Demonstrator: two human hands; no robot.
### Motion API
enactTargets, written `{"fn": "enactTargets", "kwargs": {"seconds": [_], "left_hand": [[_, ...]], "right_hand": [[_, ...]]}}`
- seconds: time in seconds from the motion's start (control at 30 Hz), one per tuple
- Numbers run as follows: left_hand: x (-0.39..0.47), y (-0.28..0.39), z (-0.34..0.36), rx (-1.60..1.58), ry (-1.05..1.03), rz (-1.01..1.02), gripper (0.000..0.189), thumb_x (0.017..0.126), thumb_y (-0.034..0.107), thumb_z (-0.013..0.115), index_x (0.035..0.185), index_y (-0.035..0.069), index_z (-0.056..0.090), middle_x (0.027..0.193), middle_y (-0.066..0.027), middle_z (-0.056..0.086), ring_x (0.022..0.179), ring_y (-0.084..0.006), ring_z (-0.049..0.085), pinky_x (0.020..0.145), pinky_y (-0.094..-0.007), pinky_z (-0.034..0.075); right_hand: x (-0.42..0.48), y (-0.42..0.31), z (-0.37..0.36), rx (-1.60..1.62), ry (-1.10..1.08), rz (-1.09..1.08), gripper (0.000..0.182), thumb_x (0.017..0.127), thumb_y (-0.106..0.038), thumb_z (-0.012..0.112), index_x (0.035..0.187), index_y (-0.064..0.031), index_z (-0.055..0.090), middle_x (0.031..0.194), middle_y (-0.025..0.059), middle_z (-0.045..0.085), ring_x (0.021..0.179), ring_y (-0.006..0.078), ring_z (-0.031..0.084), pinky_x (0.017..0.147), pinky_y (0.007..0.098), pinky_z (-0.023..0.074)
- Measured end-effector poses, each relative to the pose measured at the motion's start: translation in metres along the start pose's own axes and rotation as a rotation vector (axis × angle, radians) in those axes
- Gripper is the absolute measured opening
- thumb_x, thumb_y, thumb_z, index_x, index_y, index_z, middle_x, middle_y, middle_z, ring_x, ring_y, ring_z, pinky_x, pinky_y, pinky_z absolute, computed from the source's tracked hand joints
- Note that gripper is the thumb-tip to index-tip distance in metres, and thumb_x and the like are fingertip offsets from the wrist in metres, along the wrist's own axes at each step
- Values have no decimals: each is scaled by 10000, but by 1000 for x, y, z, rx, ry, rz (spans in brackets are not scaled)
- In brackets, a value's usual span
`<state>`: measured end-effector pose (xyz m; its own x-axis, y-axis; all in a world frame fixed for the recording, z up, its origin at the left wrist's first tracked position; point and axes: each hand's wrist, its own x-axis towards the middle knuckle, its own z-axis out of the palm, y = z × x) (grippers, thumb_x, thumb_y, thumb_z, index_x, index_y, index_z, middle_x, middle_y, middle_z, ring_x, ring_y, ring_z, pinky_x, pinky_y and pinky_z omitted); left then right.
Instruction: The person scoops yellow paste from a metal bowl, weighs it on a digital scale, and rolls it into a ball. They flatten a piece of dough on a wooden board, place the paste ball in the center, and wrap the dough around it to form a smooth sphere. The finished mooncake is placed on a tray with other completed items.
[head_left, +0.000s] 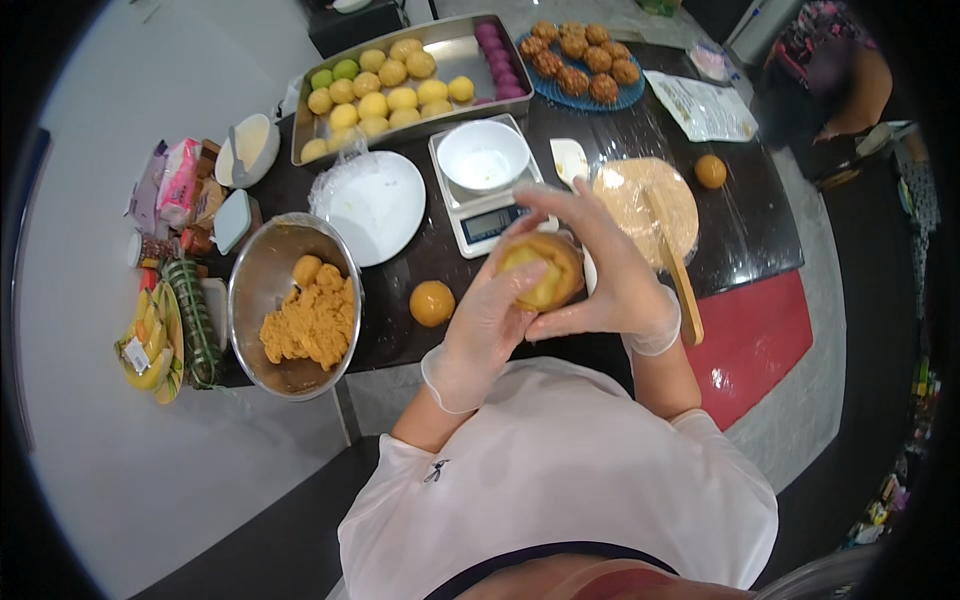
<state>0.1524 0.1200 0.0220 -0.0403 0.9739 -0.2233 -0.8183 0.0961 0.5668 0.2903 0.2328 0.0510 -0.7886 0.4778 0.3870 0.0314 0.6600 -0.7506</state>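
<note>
My left hand, in a clear plastic glove, holds a cupped piece of orange-brown dough with pale yellow filling inside. Its thumb presses on the filling. Around the dough's right side curves my gloved right hand, thumb and fingers spread wide; whether they touch the dough cannot be told. A smooth orange dough ball lies left of my hands. Just beyond them, a digital kitchen scale bears a white bowl. To the right, a wooden rolling pin rests across a plastic-covered round board.
A steel bowl of orange dough stands left, beside a white plate. Behind are a metal tray of coloured balls and a blue plate of brown balls. Another dough ball lies right. A person is at far right.
</note>
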Motion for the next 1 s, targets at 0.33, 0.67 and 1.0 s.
{"fn": "enactTargets", "kwargs": {"seconds": [0.33,0.67,1.0], "left_hand": [[1,13,-7,330,-64,-153,734,808,125,744,1449,8,407,1310,-96,563,1210,-174,574,1022,-298,471],[-9,12,-4,174,-2,-199,707,825,22,728,1452,29,401,1316,-92,553,1220,-182,562,1043,-335,468],[-15,4,9,-12,20,-159,678,884,93,693,1476,31,367,1345,-93,524,1250,-182,536,1076,-324,436]], "right_hand": [[-13,6,10,101,-75,14,706,659,-338,900,1272,-146,607,1275,48,641,1202,271,608,1175,601,236],[-13,-2,7,-126,-42,-89,816,684,-493,850,1373,-164,562,1354,77,596,1316,316,524,1144,650,199],[-24,-5,24,-65,95,9,763,643,-408,902,1299,-150,612,1324,71,635,1274,304,570,1181,604,193]]}}
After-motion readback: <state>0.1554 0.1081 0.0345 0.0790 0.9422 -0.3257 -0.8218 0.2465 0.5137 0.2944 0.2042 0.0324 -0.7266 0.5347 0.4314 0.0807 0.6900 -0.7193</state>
